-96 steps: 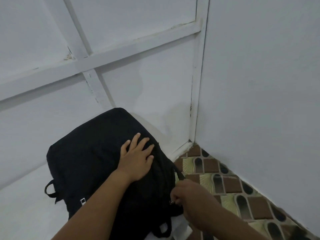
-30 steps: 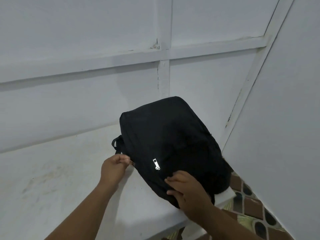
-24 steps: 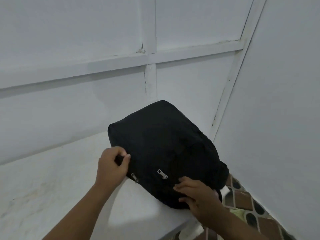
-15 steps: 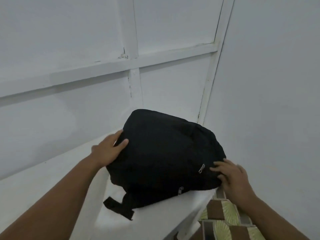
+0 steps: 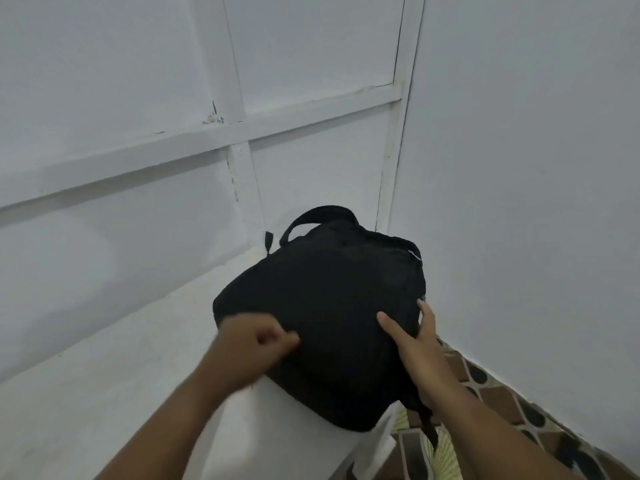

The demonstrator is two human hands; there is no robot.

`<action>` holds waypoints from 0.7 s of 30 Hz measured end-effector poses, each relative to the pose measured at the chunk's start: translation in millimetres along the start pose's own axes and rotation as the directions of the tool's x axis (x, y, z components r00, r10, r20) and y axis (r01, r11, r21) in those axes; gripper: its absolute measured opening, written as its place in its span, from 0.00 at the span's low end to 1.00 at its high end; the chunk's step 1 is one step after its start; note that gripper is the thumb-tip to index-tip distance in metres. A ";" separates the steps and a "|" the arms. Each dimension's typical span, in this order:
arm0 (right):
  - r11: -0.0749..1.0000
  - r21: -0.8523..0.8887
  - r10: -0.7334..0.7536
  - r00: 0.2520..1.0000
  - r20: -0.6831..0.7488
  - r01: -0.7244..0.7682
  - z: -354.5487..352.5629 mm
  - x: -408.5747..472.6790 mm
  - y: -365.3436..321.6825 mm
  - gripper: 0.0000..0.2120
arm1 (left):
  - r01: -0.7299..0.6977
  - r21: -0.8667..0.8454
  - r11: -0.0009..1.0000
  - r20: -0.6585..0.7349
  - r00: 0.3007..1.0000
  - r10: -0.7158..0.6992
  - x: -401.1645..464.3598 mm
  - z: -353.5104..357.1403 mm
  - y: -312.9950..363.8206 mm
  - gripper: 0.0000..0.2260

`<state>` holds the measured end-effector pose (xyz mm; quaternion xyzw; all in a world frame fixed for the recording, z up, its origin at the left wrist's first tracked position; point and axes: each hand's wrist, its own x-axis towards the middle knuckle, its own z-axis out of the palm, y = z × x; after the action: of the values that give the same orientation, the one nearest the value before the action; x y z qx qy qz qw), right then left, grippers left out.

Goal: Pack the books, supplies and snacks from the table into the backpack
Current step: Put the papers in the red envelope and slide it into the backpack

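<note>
A black backpack (image 5: 332, 292) lies on the right end of the white table (image 5: 131, 382), tilted, with its carry handle (image 5: 318, 216) pointing at the back corner. Its near end hangs over the table's edge. My left hand (image 5: 254, 341) is blurred, its fingers curled and pinching the backpack's near left side. My right hand (image 5: 414, 341) grips the right side, thumb on top and fingers round the edge. No books, supplies or snacks show outside the bag.
White panelled walls (image 5: 519, 202) close in behind and to the right of the table. Patterned brown and green floor tiles (image 5: 502, 400) show below right. A black strap (image 5: 427, 427) dangles off the table's end.
The backpack has been turned so its handle now points at the wall corner. My left hand came from the far left edge to the near side; my right hand took hold of the right side.
</note>
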<state>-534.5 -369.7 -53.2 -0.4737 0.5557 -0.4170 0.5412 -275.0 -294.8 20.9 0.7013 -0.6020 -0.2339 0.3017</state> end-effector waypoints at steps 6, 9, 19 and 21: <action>0.999 -0.044 -0.011 0.992 0.124 0.016 -18.7 30.7 -6.4 0.42 | 0.227 -0.001 0.974 0.038 0.973 -0.227 96.0 -30.1 -25.6 0.23; 0.999 -0.025 -0.027 0.985 0.168 0.031 -29.3 49.1 -11.0 0.37 | 0.319 -0.036 0.947 0.261 0.918 -0.300 104.0 -32.2 -25.3 0.25; 0.975 0.102 0.114 0.840 0.530 -0.197 -53.3 116.4 -30.6 0.26 | 0.415 -0.491 0.766 0.431 0.880 -0.201 101.7 -8.0 -46.0 0.45; 0.967 0.118 0.127 0.828 0.547 -0.227 -51.8 123.3 -32.8 0.27 | 0.399 -0.513 0.760 0.389 0.897 -0.208 99.6 -6.5 -45.4 0.43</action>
<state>-579.4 -499.5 -43.2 -0.4670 0.3849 -0.2643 0.7509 -222.1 -387.8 -3.0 0.6187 -0.4175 -0.5593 0.3607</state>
